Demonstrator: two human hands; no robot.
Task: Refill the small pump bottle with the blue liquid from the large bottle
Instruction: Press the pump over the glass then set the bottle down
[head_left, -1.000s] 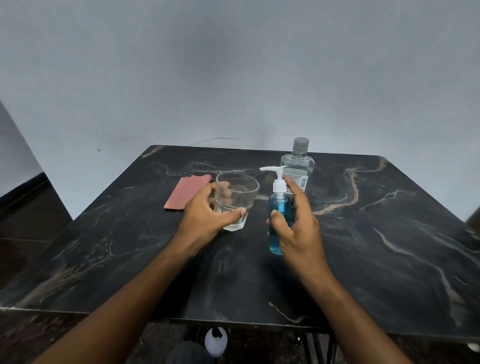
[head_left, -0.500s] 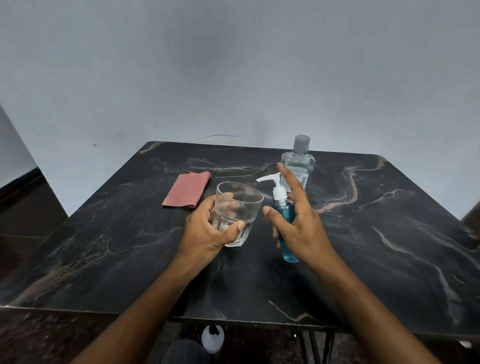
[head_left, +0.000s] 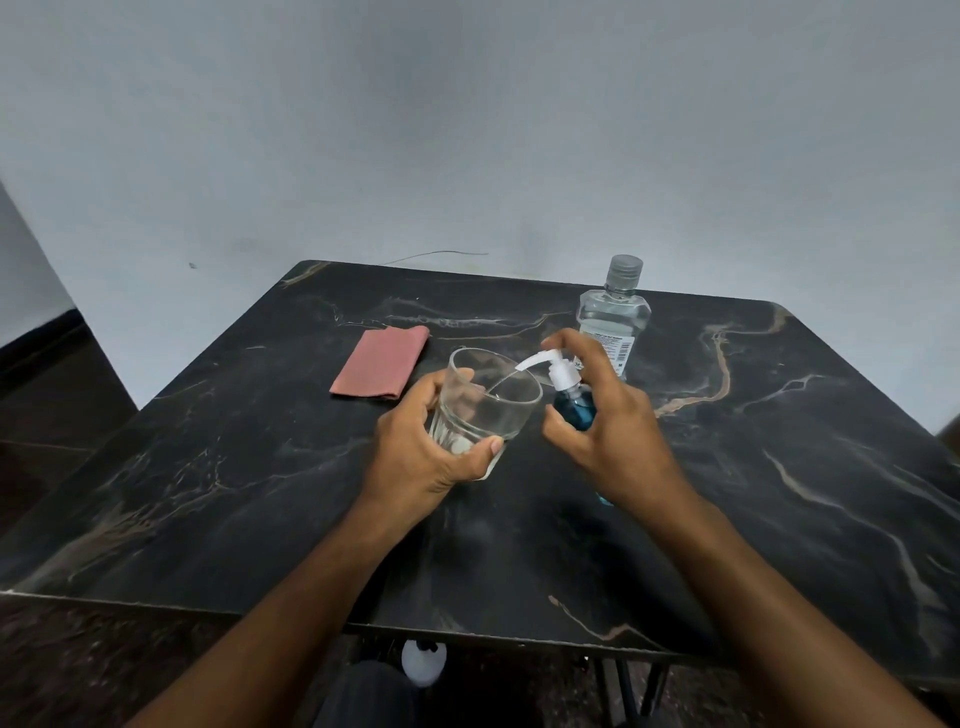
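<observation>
My right hand (head_left: 615, 436) grips the small pump bottle (head_left: 574, 408), which holds blue liquid and has a white pump head. The bottle is tilted left, its nozzle over the rim of a clear drinking glass (head_left: 485, 410). My index finger rests on top of the pump. My left hand (head_left: 421, 457) holds the glass, tilted slightly toward the bottle and lifted off the table. The large clear bottle (head_left: 613, 312) with a grey cap stands upright behind my right hand; it looks nearly colourless.
A folded pink cloth (head_left: 382, 366) lies on the black marble table (head_left: 208, 493), left of the glass. A pale wall runs close behind the table's far edge. A white object (head_left: 423, 662) sits on the floor under the near edge.
Both hands have lifted their items and come closer together. The pump bottle has tilted further left, bringing its nozzle over the glass, and my index finger has come down onto the pump head.
</observation>
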